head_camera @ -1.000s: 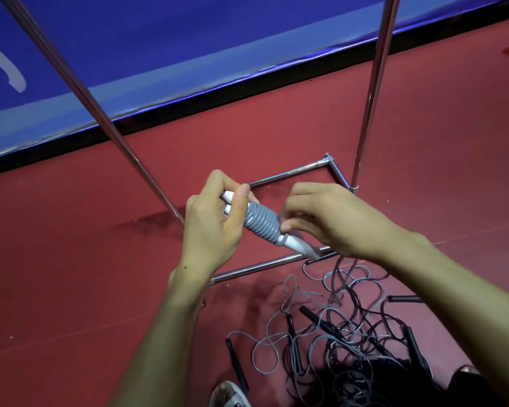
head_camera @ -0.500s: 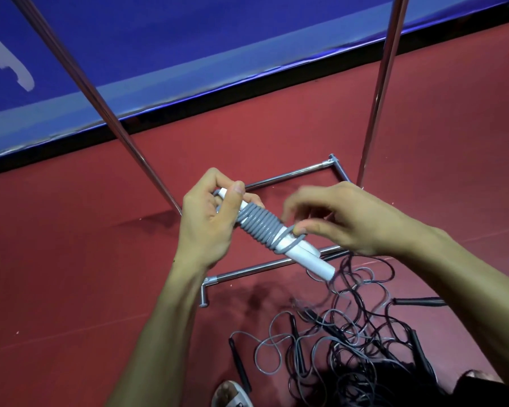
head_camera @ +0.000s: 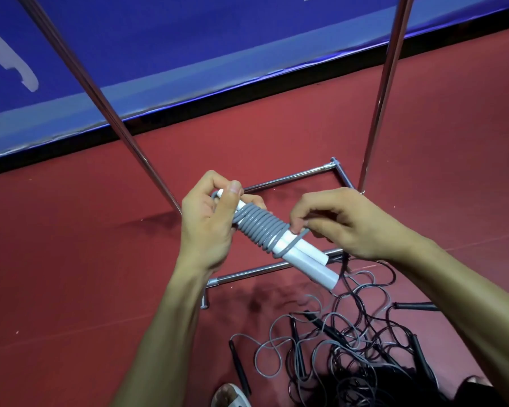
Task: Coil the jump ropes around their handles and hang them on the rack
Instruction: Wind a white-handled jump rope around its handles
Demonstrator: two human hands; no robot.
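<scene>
1. The bundle being worked on sits in mid-air right over the base frame of the rack (head_camera: 288,178), roughly between its two slanting uprights. It's two white handles (head_camera: 306,255) laid side by side with one grey rope (head_camera: 259,227) wound round them.
2. Left hand (head_camera: 209,227) has its fingers curled round the upper end of the handles, thumb clamped on top. Right hand (head_camera: 344,224) pinches the last loose turn of rope at the lower edge of the coil.
3. Handling guess: light stuff. The handles look like stiff, smooth plastic, so probably a bit slippery. The rope looks rubbery and springy, and I'd expect it to unwind if the end isn't tucked. Best grip is across the coil itself, squeezing both handles together, not on the bare ends.
4. Counts: two handles, one rope, around ten turns. Two rack uprights are in view.
5. The pile of loose ropes (head_camera: 350,342) lies on the red floor (head_camera: 71,274) just on the near side of the rack base. It holds grey and dark cords and at least four black handles. It's way too tangled to count the ropes.
</scene>
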